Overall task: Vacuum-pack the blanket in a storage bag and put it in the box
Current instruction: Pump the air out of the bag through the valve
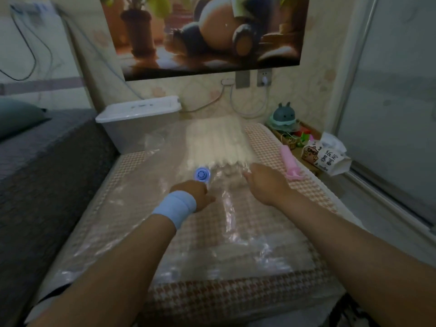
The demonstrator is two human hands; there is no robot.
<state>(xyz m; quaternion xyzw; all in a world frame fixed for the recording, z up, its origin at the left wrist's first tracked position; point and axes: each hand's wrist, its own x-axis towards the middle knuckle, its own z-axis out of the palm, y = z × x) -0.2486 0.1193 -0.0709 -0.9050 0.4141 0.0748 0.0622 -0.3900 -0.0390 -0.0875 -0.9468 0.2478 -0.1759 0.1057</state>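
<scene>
A clear plastic storage bag (236, 232) lies flat on the red-and-white checked cushion (306, 192), with the folded white blanket (219, 142) inside it at 12 o'clock. The left hand (194, 193), its fingers hidden, rests beside the round blue valve (202, 173). The right hand (265, 184) lies flat on the bag. A pink plastic pump (289, 161) is at 2 o'clock, and a white lidded plastic box (139, 114) at 11.
</scene>
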